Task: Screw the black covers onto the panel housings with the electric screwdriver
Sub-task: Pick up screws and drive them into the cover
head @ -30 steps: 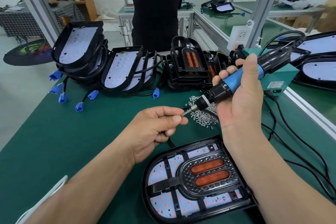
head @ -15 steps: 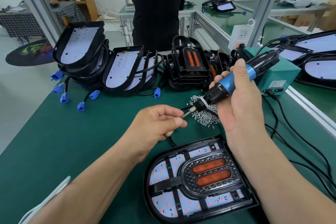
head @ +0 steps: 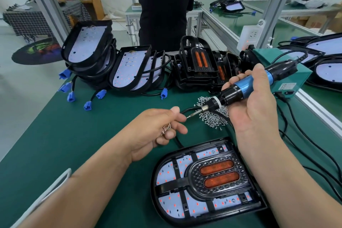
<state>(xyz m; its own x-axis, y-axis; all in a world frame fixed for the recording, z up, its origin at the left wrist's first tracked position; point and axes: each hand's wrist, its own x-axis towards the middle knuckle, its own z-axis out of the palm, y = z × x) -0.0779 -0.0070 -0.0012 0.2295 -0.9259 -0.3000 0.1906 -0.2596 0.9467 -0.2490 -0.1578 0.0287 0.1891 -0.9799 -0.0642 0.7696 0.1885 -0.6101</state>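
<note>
A panel housing (head: 207,207) with a black cover (head: 214,176) and two orange lenses lies on the green mat in front of me. My right hand (head: 257,113) grips the blue and black electric screwdriver (head: 242,89), held level with its bit pointing left. A screw (head: 189,116) sits at the bit's tip. My left hand (head: 159,127) pinches that screw at the tip and holds several more screws (head: 166,129) in its curled fingers. Both hands hover above the mat, behind the housing.
A heap of loose screws (head: 212,116) lies under the screwdriver. Stacks of housings (head: 129,70) with blue plugs and stacked black covers (head: 196,65) line the back. A green power box (head: 288,83) and black cables (head: 314,153) sit to the right. A person in black stands behind the table.
The screwdriver has dropped and levelled a little. My left hand has turned, so the spare screws in its fingers show. The bit still meets the left fingertips.
</note>
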